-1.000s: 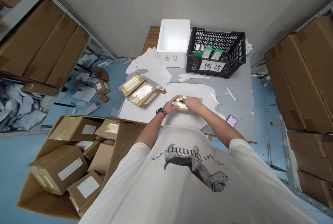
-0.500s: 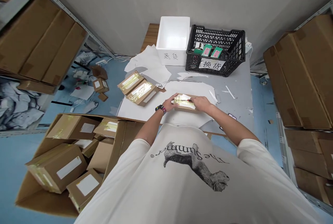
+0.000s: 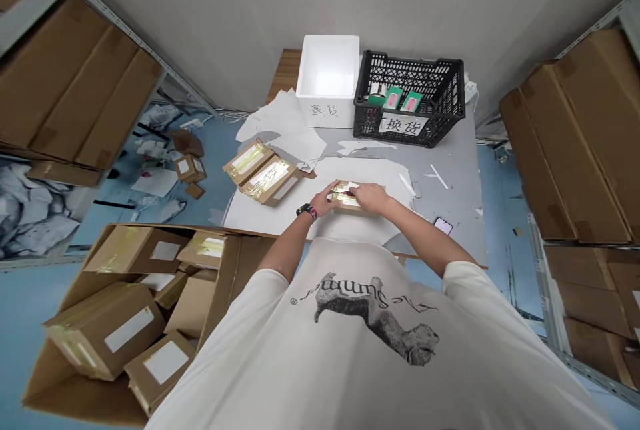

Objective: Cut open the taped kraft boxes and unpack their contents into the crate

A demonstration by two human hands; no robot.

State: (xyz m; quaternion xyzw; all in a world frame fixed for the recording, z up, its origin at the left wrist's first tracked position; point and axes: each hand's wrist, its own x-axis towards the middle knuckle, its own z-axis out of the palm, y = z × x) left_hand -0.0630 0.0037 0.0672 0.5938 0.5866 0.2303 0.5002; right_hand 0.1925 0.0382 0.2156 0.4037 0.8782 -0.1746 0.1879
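Note:
A small cardboard box (image 3: 356, 209) sealed with shiny yellowish tape lies on the white sheet in front of me. My left hand (image 3: 323, 202) grips its left end, thumb and fingers closed around it. Held in my right hand (image 3: 371, 199) is a small red and black box cutter (image 3: 349, 193), its tip over the taped top near the left end. The blade itself is too small to make out. To the left lie two more taped boxes, the nearer one (image 3: 273, 180) and the farther one (image 3: 250, 160), side by side.
At the table's back stand a white foam box (image 3: 327, 110) and a black plastic crate (image 3: 435, 130) holding green and pink packets. A phone (image 3: 443, 225) lies right of my arm. A large carton (image 3: 240, 270) of parcels stands at lower left. Shelves with cartons (image 3: 575, 150) flank the table.
My right hand has slid left along the box top with the box cutter, closer to my left hand. The phone, partly behind my arm before, now shows more fully.

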